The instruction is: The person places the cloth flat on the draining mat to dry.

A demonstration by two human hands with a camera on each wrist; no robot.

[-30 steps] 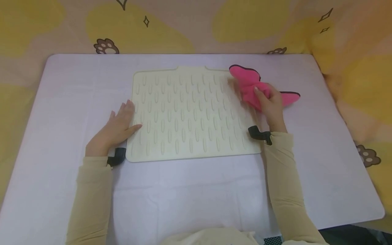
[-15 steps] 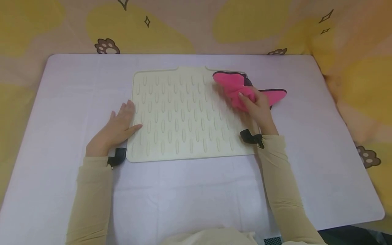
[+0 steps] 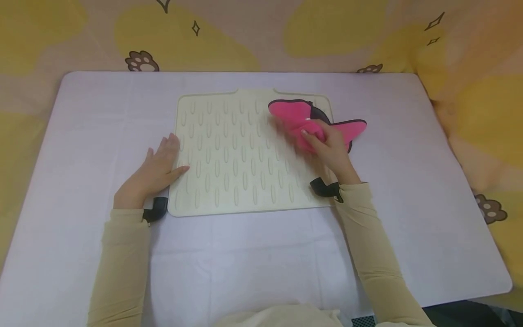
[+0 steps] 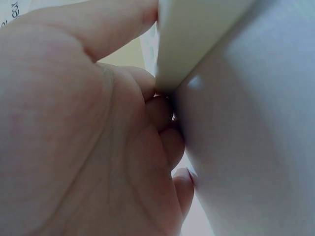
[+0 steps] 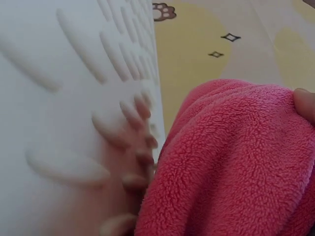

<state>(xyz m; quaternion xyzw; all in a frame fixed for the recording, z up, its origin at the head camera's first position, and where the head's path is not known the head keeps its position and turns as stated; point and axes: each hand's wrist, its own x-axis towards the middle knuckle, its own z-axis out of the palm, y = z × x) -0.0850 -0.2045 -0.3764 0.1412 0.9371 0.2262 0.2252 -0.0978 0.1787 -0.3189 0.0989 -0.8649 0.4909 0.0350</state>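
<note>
A cream rectangular mat (image 3: 229,200) with rows of raised oblong ridges lies on the table, a wide tab at its far edge. Its left edge meets my left hand (image 3: 149,177), whose fingers lie extended with the thumb over the top. In the left wrist view, the fingertips of this hand (image 4: 88,132) are right at the mat's side (image 4: 192,34). My right hand (image 3: 335,152) grips a bunched pink cloth (image 3: 290,113) with dark edging over the mat's right part. Close up, the cloth (image 5: 231,157) looks fluffy and sits right by the ridges (image 5: 108,130).
The white-covered table (image 3: 253,254) extends around the mat on all sides. Behind and to the right hangs a yellow and beige patterned curtain (image 3: 229,36). Black wrist mounts (image 3: 324,187) sit at both sleeves.
My right hand has moved left with the pink cloth, from the mat's right edge further over its ridges. The left hand and the mat have stayed in place.
</note>
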